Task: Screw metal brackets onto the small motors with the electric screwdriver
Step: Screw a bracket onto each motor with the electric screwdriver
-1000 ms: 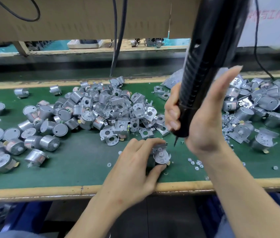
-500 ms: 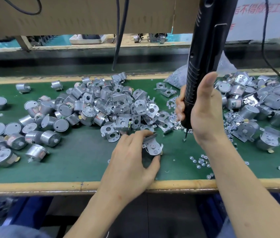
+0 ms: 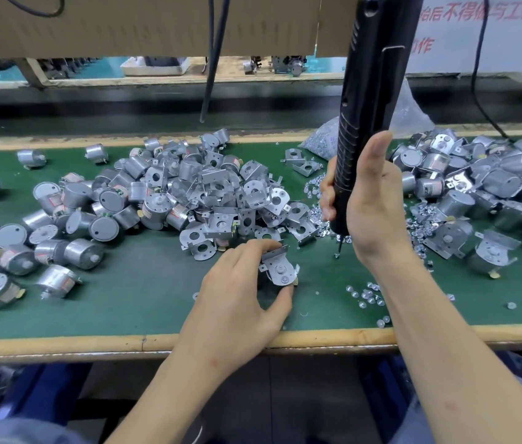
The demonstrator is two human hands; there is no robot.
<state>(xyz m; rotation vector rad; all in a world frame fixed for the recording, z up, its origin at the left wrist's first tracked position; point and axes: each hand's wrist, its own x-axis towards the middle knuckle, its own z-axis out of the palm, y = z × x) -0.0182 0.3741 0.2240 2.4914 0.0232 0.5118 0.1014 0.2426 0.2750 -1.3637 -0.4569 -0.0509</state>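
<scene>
Head: motor (image 3: pixel 280 270) in left hand (image 3: pixel 240 302); screwdriver (image 3: pixel 368 110) in right hand (image 3: pixel 372 206)

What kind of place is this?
Probably a factory assembly bench: heaps of silver cylindrical motors and bent metal brackets on a green mat, and a black electric screwdriver in the right hand.

left hand (image 3: pixel 237 296): low, fingers curled, pinching | right hand (image 3: pixel 373 206): raised, gripping, thumb upright
</scene>
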